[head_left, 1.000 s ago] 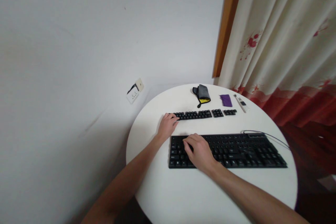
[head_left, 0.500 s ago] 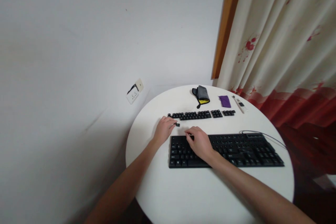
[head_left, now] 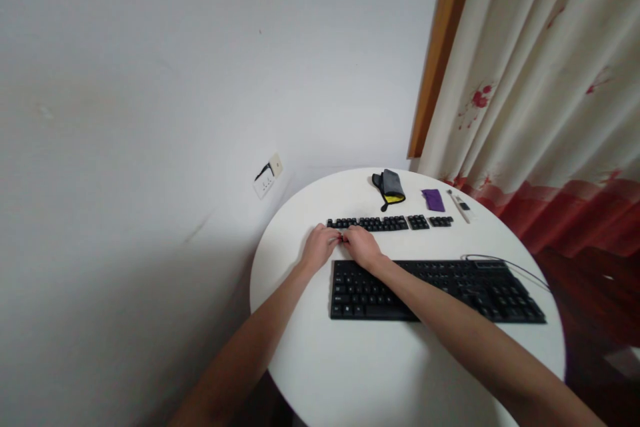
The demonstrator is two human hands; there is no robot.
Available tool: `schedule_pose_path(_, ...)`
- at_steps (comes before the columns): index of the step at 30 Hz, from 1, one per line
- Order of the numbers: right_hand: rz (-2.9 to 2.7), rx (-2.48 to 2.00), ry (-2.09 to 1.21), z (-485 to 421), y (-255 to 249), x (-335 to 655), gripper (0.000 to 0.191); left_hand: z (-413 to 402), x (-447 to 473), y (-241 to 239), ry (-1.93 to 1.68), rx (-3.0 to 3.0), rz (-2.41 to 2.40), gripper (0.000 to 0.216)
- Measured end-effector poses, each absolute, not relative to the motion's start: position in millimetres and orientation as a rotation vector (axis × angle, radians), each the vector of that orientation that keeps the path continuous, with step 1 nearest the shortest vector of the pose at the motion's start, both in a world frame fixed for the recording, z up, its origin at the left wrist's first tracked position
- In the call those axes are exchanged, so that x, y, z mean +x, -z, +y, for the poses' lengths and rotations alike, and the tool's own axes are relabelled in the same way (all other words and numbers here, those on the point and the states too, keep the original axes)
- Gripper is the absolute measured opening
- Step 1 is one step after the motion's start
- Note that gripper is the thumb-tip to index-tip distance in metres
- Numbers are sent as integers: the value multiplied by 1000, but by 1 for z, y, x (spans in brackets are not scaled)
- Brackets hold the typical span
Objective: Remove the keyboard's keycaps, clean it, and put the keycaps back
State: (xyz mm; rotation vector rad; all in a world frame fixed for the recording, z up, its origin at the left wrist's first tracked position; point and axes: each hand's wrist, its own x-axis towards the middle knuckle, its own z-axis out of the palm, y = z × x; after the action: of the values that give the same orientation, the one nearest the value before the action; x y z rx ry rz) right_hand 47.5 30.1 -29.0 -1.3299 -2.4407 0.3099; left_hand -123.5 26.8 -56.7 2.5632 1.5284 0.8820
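Note:
My left hand [head_left: 321, 245] is closed in a pinch on a small black keycap [head_left: 342, 238], just in front of the left end of a row of loose black keycaps [head_left: 385, 223]. Fingertips of my right hand [head_left: 362, 245] meet it there, pinched on the same keycap, which is mostly hidden between the fingers. Below my right wrist lies a black keyboard [head_left: 370, 293], with my right forearm crossing over its middle. Smaller groups of keycaps [head_left: 418, 221] continue the row to the right.
A folded grey and yellow cloth [head_left: 393, 185], a purple cloth [head_left: 433, 200] and a slim white brush-like item [head_left: 460, 205] lie at the back of the round white table [head_left: 300, 360]. A cable [head_left: 515, 261] runs off the right edge. The wall socket [head_left: 264, 183] is at left.
My right hand has moved left and away from me, off the keyboard's top edge, to meet my left hand at the keycap. The view has shifted slightly.

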Motion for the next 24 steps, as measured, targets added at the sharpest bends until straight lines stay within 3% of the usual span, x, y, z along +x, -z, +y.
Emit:
schedule_pose_path(6, -2341, -1347, -375, 27, 29, 64, 17, 22, -119, 49, -985, 2489, 1534, 7)
schedule_pose_path(12, -2159, -1194, -576, -9, 22, 107, 15, -20, -100, 23, -1155, 2311, 1361, 12)
schedule_pose_path(24, -2121, -1022, -720, -51, 36, 121, 12, -67, -84, 32, -946, 2274, 1310, 9)
